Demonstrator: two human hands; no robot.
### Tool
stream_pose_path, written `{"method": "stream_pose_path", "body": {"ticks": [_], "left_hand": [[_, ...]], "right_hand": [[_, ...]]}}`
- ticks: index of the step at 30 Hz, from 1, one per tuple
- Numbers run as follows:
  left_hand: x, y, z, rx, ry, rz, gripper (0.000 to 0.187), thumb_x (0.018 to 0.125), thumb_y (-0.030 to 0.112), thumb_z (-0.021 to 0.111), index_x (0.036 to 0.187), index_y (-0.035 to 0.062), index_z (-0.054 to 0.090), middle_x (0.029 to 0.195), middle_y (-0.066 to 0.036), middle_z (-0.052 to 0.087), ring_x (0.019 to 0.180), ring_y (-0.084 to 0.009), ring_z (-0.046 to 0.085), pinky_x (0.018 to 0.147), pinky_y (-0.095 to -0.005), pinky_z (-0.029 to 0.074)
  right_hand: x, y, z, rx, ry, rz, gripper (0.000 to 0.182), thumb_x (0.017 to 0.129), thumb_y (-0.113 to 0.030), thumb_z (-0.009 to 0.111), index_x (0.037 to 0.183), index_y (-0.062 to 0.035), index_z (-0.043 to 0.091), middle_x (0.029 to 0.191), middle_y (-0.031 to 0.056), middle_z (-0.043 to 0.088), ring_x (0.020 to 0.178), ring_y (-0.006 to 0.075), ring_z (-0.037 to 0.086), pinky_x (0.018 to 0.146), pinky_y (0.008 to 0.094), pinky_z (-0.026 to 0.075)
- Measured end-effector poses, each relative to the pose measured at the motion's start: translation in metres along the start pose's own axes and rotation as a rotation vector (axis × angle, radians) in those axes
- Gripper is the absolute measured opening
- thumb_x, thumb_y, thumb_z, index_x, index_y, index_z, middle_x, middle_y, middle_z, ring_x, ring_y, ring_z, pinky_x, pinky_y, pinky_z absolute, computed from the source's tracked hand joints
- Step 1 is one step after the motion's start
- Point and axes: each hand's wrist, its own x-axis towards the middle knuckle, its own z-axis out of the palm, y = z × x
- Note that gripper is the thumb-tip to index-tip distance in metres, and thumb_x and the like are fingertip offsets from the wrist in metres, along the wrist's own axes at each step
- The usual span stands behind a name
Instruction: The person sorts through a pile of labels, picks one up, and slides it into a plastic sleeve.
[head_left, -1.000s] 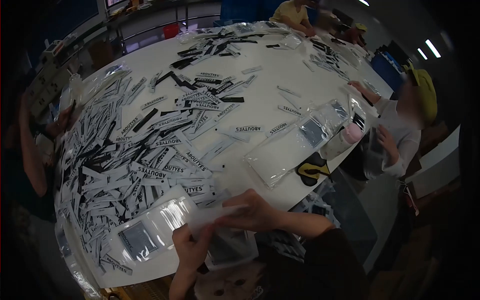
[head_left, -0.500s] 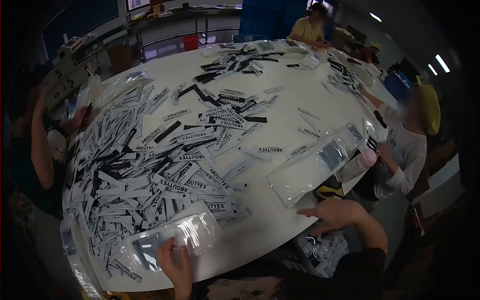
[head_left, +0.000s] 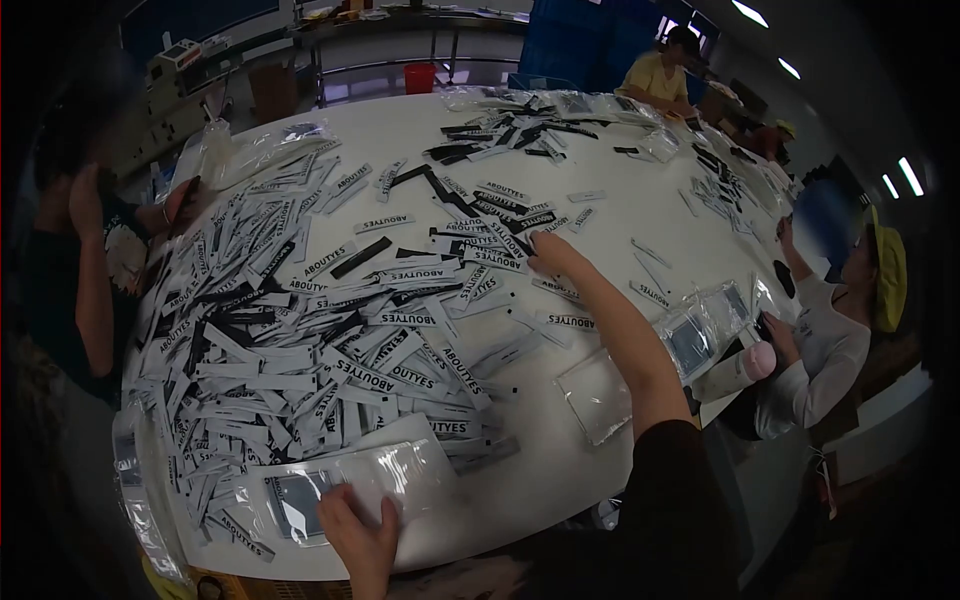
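My left hand (head_left: 360,535) rests on a clear plastic bag (head_left: 415,465) at the table's front edge, fingers and thumb apart. A dark grey panel shows through the bag beside its fingertips. Far across the table my right hand (head_left: 553,257) reaches into a cluster of slim packets (head_left: 495,262) printed ABOUTYES. Its fingertips are at the packets, too small and dim to show whether they grip one. A large heap of white and black packets (head_left: 290,370) covers the left side, up against the bag.
Clear bags (head_left: 592,395) lie under and right of my right forearm. Further right are a bottle with a pink cap (head_left: 760,360) and a person in a yellow hat (head_left: 885,270). Another person's arm (head_left: 90,290) is at left. More packets (head_left: 510,130) lie at the back.
My right hand has moved from above the box by the front edge, forward and left to the packets mid-table. My left hand stays on the bag. The view has shifted slightly.
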Motion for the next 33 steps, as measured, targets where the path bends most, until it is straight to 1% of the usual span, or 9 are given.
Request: {"method": "stream_pose_path", "body": {"ticks": [5, 9, 11, 13, 19, 22, 24, 25, 33], "left_hand": [[0.006, -0.003, -0.013, -0.135, -0.069, -0.107, 0.012, 0.078, 0.006, 0.056, 0.082, -0.0015, 0.048, 0.073, -0.016, 0.049, 0.065, -0.0303, 0.048, 0.061, -0.0353, 0.040], [0.005, 0.000, -0.023, -0.120, -0.142, -0.242, 0.012, 0.083, 0.007, 0.054, 0.075, -0.0007, 0.048, 0.065, -0.009, 0.048, 0.056, -0.0186, 0.043, 0.054, -0.0287, 0.037], [0.002, -0.004, -0.019, -0.543, -0.162, -0.321, 0.022, 0.085, 0.012, 0.056, 0.070, 0.0003, 0.046, 0.064, -0.003, 0.048, 0.057, -0.0086, 0.037, 0.052, -0.0236, 0.032], [-0.002, -0.008, -0.012, -0.565, -0.097, -0.301, 0.026, 0.085, 0.013, 0.058, 0.065, 0.0015, 0.045, 0.066, 0.001, 0.049, 0.060, -0.0048, 0.036, 0.052, -0.0206, 0.030], [-0.002, -0.005, -0.024, -0.626, -0.081, -0.321, 0.019, 0.084, 0.010, 0.056, 0.069, -0.0006, 0.051, 0.063, -0.003, 0.051, 0.057, -0.0065, 0.043, 0.051, -0.0205, 0.033], [-0.003, 0.005, -0.038, -0.345, -0.085, -0.153, 0.015, 0.083, 0.007, 0.055, 0.071, -0.0025, 0.053, 0.064, -0.009, 0.054, 0.052, -0.0104, 0.049, 0.047, -0.0233, 0.036], [-0.004, 0.012, -0.045, -0.308, -0.105, -0.198, 0.015, 0.082, 0.007, 0.056, 0.071, -0.0035, 0.053, 0.062, -0.012, 0.055, 0.048, -0.0139, 0.051, 0.045, -0.0262, 0.037], [-0.005, 0.013, -0.048, -0.332, -0.102, -0.226, 0.016, 0.082, 0.007, 0.056, 0.070, -0.0034, 0.052, 0.059, -0.011, 0.054, 0.047, -0.0134, 0.050, 0.044, -0.0261, 0.037], [-0.003, 0.031, -0.044, -0.411, -0.229, -0.292, 0.026, 0.085, 0.009, 0.057, 0.063, -0.0034, 0.049, 0.046, -0.005, 0.044, 0.044, -0.0071, 0.039, 0.042, -0.0242, 0.031]], "right_hand": [[-0.025, 0.022, -0.011, 0.159, 0.112, -0.006, 0.025, 0.077, -0.014, 0.055, 0.094, 0.0044, 0.052, 0.085, 0.0254, 0.060, 0.083, 0.0384, 0.059, 0.076, 0.0421, 0.046], [-0.050, 0.018, -0.014, 0.541, 0.331, -0.113, 0.022, 0.088, -0.013, 0.049, 0.105, -0.0001, 0.044, 0.071, 0.0138, 0.057, 0.054, 0.0204, 0.058, 0.050, 0.0334, 0.044], [-0.101, -0.029, -0.044, 1.232, 0.329, 0.146, 0.020, 0.090, -0.015, 0.050, 0.105, -0.0027, 0.046, 0.068, 0.0048, 0.050, 0.045, 0.0099, 0.047, 0.041, 0.0260, 0.035], [-0.158, -0.070, -0.054, 1.446, 0.271, 0.114, 0.019, 0.089, -0.016, 0.053, 0.101, -0.0006, 0.053, 0.068, 0.0007, 0.050, 0.061, 0.0057, 0.046, 0.054, 0.0192, 0.036], [-0.280, -0.140, 0.016, 1.379, 0.589, -0.045, 0.013, 0.084, -0.007, 0.058, 0.095, 0.0002, 0.054, 0.077, 0.0009, 0.056, 0.074, 0.0062, 0.051, 0.069, 0.0192, 0.039], [-0.286, -0.142, 0.046, 1.157, 0.470, 0.017, 0.010, 0.085, -0.002, 0.055, 0.094, -0.0001, 0.053, 0.073, 0.0021, 0.055, 0.063, 0.0063, 0.049, 0.058, 0.0200, 0.040], [-0.299, -0.157, 0.045, 1.569, 0.713, -0.016, 0.004, 0.087, -0.003, 0.052, 0.087, 0.0009, 0.053, 0.068, 0.0040, 0.054, 0.055, 0.0068, 0.048, 0.050, 0.0212, 0.039], [-0.301, -0.157, 0.049, 1.372, 0.837, -0.028, 0.013, 0.090, -0.007, 0.050, 0.080, 0.0017, 0.052, 0.063, 0.0049, 0.053, 0.052, 0.0076, 0.048, 0.048, 0.0219, 0.040], [-0.320, -0.149, 0.081, 1.203, 0.444, 0.125, 0.012, 0.088, -0.005, 0.050, 0.078, 0.0002, 0.052, 0.058, 0.0030, 0.050, 0.052, 0.0084, 0.048, 0.050, 0.0218, 0.040]]}}
